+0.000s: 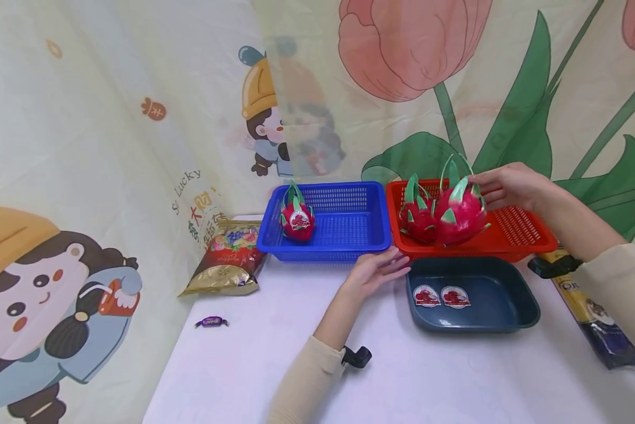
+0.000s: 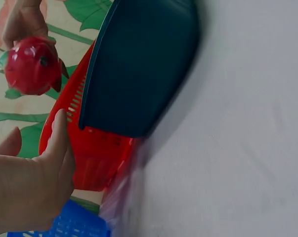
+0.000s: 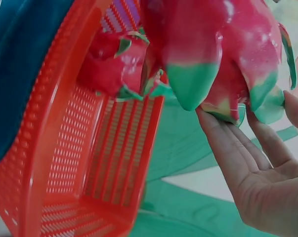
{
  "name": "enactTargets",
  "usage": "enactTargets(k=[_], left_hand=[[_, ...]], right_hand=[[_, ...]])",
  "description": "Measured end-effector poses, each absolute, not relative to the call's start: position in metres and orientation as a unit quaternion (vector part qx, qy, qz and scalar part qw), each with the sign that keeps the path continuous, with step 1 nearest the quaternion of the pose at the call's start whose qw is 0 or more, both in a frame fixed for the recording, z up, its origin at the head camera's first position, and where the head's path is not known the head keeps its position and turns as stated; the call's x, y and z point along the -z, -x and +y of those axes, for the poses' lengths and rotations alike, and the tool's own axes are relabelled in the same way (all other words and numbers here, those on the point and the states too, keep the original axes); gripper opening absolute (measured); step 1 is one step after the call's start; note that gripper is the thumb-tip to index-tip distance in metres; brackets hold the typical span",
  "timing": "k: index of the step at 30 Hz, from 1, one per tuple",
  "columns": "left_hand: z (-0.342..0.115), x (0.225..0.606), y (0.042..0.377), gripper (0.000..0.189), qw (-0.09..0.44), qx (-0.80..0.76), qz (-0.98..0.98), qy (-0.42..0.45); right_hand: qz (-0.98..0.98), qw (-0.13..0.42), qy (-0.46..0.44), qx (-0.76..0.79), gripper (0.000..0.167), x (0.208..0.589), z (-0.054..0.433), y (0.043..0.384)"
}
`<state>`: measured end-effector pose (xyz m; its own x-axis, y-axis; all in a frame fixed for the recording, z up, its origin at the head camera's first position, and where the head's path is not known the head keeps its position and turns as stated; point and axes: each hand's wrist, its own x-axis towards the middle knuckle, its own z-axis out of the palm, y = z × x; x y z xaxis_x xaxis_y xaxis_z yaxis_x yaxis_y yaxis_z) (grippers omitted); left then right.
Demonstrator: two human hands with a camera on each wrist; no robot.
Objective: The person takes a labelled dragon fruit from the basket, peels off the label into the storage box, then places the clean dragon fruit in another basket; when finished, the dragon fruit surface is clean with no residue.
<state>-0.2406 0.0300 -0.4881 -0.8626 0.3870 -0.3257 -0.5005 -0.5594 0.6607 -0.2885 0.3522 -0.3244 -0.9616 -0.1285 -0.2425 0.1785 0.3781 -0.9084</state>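
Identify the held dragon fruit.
The dragon fruit in the right hand, above the red basket; another lies in that basket, a third in the blue basket.

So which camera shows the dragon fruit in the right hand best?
Head view: nearly the whole dragon fruit shows, green tips included. The right wrist view is closer, but its top edge crops the fruit; the left wrist view shows mainly its rounded end.

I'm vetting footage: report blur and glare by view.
Head: bright, mostly crisp, no strong glare; left wrist: dimmer, smeared beside the red basket, glints on the held dragon fruit; right wrist: glossy highlights on that fruit, basketed dragon fruit blurred.
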Motion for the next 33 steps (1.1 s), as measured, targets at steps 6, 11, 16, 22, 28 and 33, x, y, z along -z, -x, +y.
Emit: enactTargets(k=[6,11,16,22,28,33], left_hand=[[0.044,0.49,0.243,0.011,0.213,-0.897,0.376,0.1],[0.048,0.496,0.241,0.014,0.191,-0.906,0.359,0.119],[0.053,0.495,0.241,0.015,0.171,-0.906,0.369,0.119],[0.059,0.492,0.244,0.009,0.15,-0.9,0.392,0.119],[0.062,0.495,0.24,0.017,0.168,-0.901,0.375,0.136],[0.069,0.496,0.238,0.012,0.174,-0.904,0.368,0.128]], right_hand=[[0.831,0.139,-0.023,0.539,0.032,0.327,0.362,0.301],[0.849,0.138,-0.024,0.51,0.055,0.334,0.367,0.314],[0.865,0.142,-0.017,0.481,0.063,0.341,0.371,0.328],[0.884,0.147,-0.017,0.444,0.069,0.349,0.373,0.348],[0.878,0.174,-0.039,0.445,0.064,0.367,0.38,0.357],[0.885,0.18,-0.046,0.427,0.072,0.379,0.387,0.361]])
